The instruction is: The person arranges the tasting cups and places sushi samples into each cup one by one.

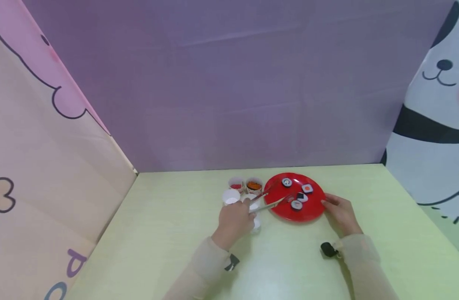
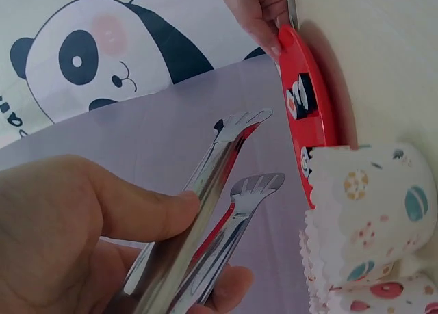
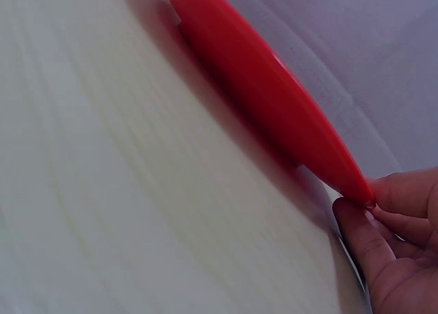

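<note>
My left hand (image 1: 235,218) grips a pair of metal tongs (image 2: 205,211), thumb on one arm and fingers on the other. The tongs' slotted tips are spread apart and appear over the left part of a red plate (image 1: 278,204) in the head view; nothing shows between them. Several small sushi pieces (image 1: 307,188) lie on the plate, some white with dark rims, one with an orange centre. My right hand (image 1: 342,212) pinches the plate's right rim between thumb and fingers, as the right wrist view (image 3: 404,225) also shows.
Left of the plate stand several patterned paper cups (image 2: 376,211). One holds red bits (image 1: 236,186), another orange bits (image 1: 254,186). A black object (image 1: 328,249) hangs at the right sleeve. A purple backdrop (image 1: 222,91) rises behind the pale table (image 1: 169,216).
</note>
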### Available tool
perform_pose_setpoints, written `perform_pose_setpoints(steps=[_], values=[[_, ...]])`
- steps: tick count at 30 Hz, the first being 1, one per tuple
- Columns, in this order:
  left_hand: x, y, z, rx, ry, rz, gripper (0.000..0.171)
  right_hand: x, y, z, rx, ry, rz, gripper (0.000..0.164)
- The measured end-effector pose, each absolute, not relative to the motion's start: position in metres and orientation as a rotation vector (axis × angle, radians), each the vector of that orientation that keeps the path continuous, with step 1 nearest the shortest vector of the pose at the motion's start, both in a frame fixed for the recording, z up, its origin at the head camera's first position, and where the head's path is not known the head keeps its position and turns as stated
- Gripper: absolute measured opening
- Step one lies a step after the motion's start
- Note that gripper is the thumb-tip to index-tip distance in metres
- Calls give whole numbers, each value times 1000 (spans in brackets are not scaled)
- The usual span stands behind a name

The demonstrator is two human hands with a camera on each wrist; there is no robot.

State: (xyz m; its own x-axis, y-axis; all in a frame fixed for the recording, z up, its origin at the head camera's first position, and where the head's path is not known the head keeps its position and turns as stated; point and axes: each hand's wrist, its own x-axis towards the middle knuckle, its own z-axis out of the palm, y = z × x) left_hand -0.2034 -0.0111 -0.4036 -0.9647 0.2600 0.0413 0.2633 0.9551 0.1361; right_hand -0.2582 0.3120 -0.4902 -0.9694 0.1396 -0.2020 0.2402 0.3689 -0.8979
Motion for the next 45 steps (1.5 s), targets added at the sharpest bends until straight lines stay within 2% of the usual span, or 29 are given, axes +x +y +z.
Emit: perform_pose_setpoints(steps=[7, 23, 45], values=[[-201, -3, -406, -476, -3097, -192, 33, -258, 313, -491, 367, 2516, -1684, 52], [-202, 6, -420, -555, -3137, -220, 31, -256, 312, -491, 288, 2552, -1674, 51], [-207, 15, -429, -539, -3170, -277, 23, -258, 310, -491, 342, 2513, -1670, 52]])
